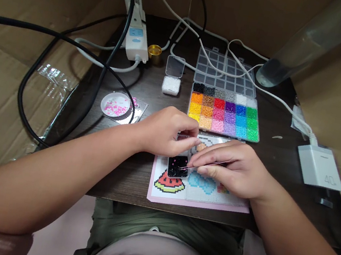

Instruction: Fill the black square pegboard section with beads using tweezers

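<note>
My right hand [232, 167] pinches thin metal tweezers [208, 164] whose tips reach into a small open box of black beads [177, 167]. My left hand [166, 131] is curled just above that box, fingertips pinched together near its upper edge; what they grip is hidden. Both hands rest over a clear pegboard [212, 192] laid on a pink-edged pattern sheet [166, 188] with a watermelon picture and a blue bead patch.
A sorted tray of coloured beads [224, 110] with its lid open lies behind the hands. A small box of white beads [171, 85], a white dish of pink beads [115, 104], a power strip [135, 29], cables and a white charger [319, 166] crowd the dark table [129, 173].
</note>
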`<state>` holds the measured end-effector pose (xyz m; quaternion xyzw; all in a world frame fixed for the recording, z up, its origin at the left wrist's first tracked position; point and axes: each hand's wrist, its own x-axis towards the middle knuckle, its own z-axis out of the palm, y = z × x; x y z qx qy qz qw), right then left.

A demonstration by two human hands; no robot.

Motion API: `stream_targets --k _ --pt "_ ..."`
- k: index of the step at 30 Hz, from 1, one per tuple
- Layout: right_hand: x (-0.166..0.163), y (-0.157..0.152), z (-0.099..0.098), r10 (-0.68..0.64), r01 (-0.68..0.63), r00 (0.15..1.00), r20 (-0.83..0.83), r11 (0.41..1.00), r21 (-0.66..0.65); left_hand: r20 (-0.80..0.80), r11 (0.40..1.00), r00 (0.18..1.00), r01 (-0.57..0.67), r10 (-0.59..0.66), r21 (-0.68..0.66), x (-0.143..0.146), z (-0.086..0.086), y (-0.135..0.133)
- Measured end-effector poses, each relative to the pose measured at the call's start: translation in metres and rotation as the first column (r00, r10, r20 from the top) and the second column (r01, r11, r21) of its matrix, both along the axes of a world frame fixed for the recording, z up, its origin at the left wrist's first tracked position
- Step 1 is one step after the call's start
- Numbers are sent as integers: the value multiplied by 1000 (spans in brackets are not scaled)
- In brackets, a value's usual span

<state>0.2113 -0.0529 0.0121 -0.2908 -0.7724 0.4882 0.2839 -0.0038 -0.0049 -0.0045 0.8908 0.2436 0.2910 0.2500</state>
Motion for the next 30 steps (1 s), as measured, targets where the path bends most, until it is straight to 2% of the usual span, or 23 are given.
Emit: stream_targets --k 10,17,25,30 --pt "2 1 3 14 -14 1000 -6 1000 8 -1 1000 1000 -2 2 0 0 1 -1" --pt "12 2 6 -71 70 997 -38 997 -28 -19 1000 1000 -11 11 -9 -1 2 0" --pt "44 11 15 -232 233 972 -29 972 14 -56 1000 998 -21 21 -2 -2 5 1" --pt "48 16 12 -206 210 976 67 976 -64 -59 1000 998 -30 30 -1 -3 7 0"
